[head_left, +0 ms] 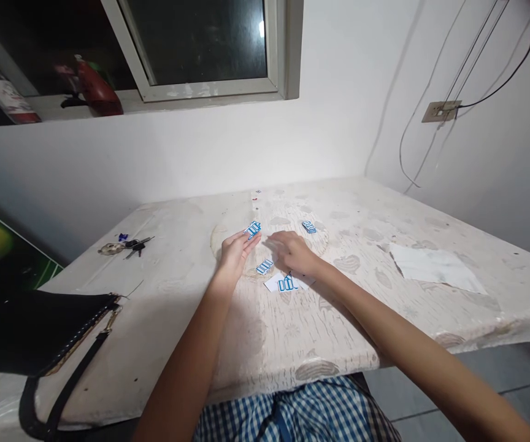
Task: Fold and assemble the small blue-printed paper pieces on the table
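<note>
My left hand is closed on a few small white paper cutouts with blue printed outlines, held up between thumb and fingers. Just to its right is my right hand, its fingers apart and pointing left, with nothing visible in them. Below the hands, one blue-and-white cutout lies on the table. Nearer to me are white paper pieces with blue printing, partly covered by my right wrist. Beyond my right hand sits a small stack of similar cutouts.
The table has a patterned cloth under clear plastic. Keys lie at the left, with a black bag nearer. A white cloth or paper lies at the right. Bottles stand on the window sill; cables hang from a wall outlet.
</note>
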`<state>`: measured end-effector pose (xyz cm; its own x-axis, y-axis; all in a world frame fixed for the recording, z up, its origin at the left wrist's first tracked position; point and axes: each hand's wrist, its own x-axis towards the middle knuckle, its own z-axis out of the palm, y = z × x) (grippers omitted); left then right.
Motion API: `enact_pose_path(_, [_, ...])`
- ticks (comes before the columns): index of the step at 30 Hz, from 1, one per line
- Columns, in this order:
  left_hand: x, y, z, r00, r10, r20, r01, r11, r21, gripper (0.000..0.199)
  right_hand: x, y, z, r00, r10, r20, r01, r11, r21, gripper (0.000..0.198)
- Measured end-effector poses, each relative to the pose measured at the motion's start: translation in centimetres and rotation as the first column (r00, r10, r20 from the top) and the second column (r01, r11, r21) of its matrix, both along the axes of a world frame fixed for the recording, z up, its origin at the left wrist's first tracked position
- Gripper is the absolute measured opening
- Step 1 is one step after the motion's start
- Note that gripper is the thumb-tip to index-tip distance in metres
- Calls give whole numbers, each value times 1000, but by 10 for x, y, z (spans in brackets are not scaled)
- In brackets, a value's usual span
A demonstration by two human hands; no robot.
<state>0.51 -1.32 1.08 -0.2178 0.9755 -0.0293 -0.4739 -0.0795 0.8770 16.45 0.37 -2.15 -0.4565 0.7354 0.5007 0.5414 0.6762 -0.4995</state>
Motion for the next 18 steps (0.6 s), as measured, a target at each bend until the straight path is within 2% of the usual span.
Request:
enact_pose_path(3, [-2,1,3,999,29,23,-30,1000,10,13,-1,-2,0,960,103,259,-91,994,-59,47])
enact_pose_path(8, [-1,0,3,999,25,19,-25,1000,-12,12,-3,-5,6,939,88,334,-70,995,-68,40])
enact_pose_path(12, [-2,1,1,1000,0,12,0,1000,4,12,-1,-4,4,970,82,227,-57,992,-116,48])
enact_pose_path(15, [-3,1,1,1000,14,-2,-14,1000,3,14,-1,-1,0,994,105,30,-98,980,-170,55])
enact_pose_path(18, [-2,0,2,999,33,-28,-32,999,4,12,0,5,-2,986,72,-153,-99,979,-180,50])
